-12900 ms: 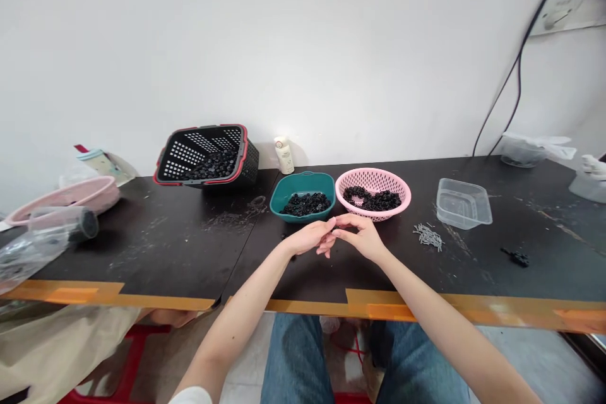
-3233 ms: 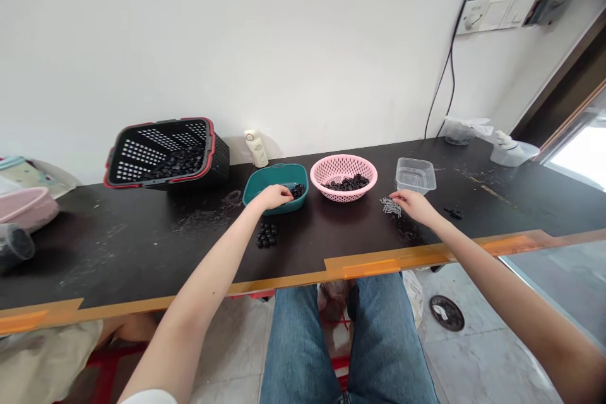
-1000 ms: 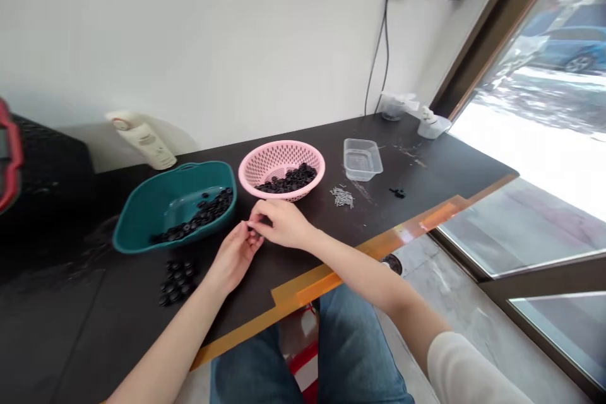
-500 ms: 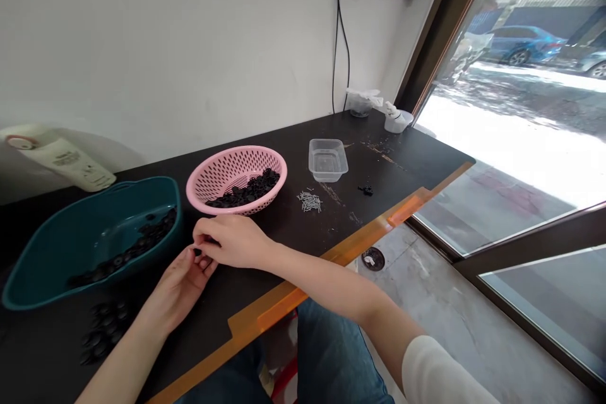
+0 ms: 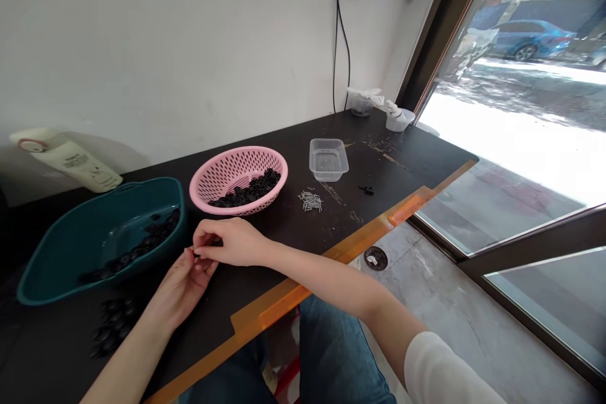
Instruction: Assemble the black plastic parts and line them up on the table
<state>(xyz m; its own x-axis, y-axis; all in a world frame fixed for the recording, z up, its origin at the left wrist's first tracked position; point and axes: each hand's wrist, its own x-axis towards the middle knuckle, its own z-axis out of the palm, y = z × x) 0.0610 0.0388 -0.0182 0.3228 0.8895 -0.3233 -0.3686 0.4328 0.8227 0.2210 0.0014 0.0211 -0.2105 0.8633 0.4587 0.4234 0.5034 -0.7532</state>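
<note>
My left hand (image 5: 185, 289) and my right hand (image 5: 233, 241) meet over the table, in front of the pink basket (image 5: 201, 202). Both are closed, with their fingertips pinched together. The left fingers hold a small black part, mostly hidden behind the fingertips. Whatever the right thumb and forefinger pinch against it is too small to make out. Small black rings or caps (image 5: 253, 190) lie in the basket. To the left, a teal basin (image 5: 71, 221) holds more black round pieces (image 5: 142, 246). Beside my left forearm lies a group of black pieces (image 5: 113, 325).
Small grey pins (image 5: 311, 201) lie in a pile before a clear plastic tub (image 5: 328, 167). Black bits (image 5: 366, 189) sit farther right. A pale bottle (image 5: 71, 161) leans behind the basin. Orange edging (image 5: 293, 297) runs along the table's front. Two small containers stand at the far corner.
The view has shifted slightly, so the basin and bottle appear a little farther right. My hands stay together, and the black part between the fingertips shows less than before.
</note>
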